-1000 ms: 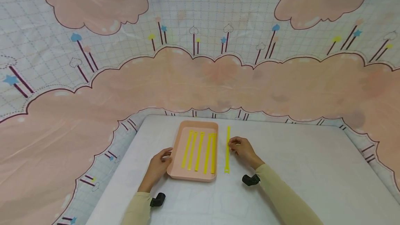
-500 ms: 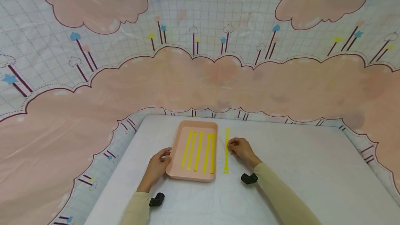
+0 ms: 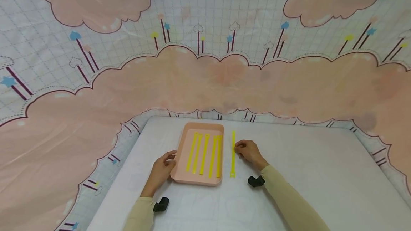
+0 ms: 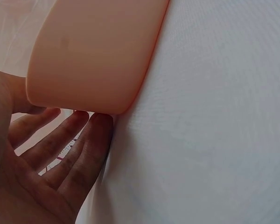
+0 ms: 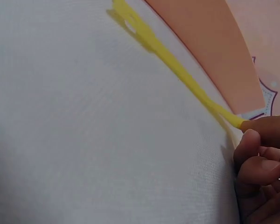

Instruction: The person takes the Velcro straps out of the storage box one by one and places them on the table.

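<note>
A shallow pink tray (image 3: pixel 197 180) lies on the white table with several yellow strips (image 3: pixel 203 156) in it. At the tray's left edge is my left hand (image 3: pixel 161 169); its thumb is at the rim and its fingertips meet the outer wall, as the left wrist view shows. My right hand (image 3: pixel 251 153) pinches the side of another long, thin yellow strip (image 5: pixel 182 74) between thumb and index finger. This strip lies beside the tray's right edge, roughly parallel to it. Its near end widens into a slotted head, and it bends up slightly toward my fingertips.
The white table (image 3: pixel 308 163) extends to the right of my right arm. Behind it hangs a patterned cloth (image 3: pixel 240 85) with pink clouds. A black wrist camera (image 3: pixel 161 204) sits at my left cuff, another black camera (image 3: pixel 255 181) at my right.
The yellow strip and my right hand have shifted very slightly left, toward the tray. My left hand and the tray stay almost in place.
</note>
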The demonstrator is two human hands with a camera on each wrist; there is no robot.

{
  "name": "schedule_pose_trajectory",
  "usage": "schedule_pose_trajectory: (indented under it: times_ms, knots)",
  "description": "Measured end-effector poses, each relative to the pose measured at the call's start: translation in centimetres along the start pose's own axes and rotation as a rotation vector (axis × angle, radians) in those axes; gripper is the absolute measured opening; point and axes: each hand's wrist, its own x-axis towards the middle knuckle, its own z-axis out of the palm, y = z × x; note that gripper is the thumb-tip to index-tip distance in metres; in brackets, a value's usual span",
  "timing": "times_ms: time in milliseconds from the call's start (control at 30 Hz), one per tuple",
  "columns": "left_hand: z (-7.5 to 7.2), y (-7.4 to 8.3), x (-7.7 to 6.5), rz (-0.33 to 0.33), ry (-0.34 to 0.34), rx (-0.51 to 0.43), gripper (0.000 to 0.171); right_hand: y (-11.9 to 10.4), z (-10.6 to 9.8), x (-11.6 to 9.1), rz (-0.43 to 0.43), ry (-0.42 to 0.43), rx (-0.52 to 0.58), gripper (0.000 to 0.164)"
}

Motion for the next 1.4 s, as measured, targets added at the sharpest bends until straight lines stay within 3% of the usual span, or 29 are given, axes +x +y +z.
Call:
schedule_pose_trajectory:
  times_ms: [200,400,533,933,1167,1400]
  knots:
    - [0.2,-0.1,0.1,-0.013,0.015,0.005,0.043,-0.1,-0.1,-0.1,0.008,0.014,0.0,0.017]
    - [0.1,-0.6,0.1,0.006,0.012,0.002,0.043,0.0,0.2,-0.3,0.024,0.027,0.083,0.018]
    - [-0.1,-0.8,0.0,-0.006,0.01,0.019,0.042,-0.1,0.2,-0.6,-0.017,0.01,0.179,0.018]
    - [0.0,-0.4,0.0,0.013,0.007,0.01,0.042,-2.2,-0.8,-1.8,-0.103,-0.036,0.283,0.02]
    - [0.1,-0.6,0.4,0.006,0.001,0.003,0.042,-3.7,-1.2,-2.9,-0.167,-0.07,0.286,0.027]
    - [0.1,-0.7,0.6,0.004,0.002,0.009,0.043,-5.6,-1.3,-3.9,-0.226,-0.118,0.29,0.023]
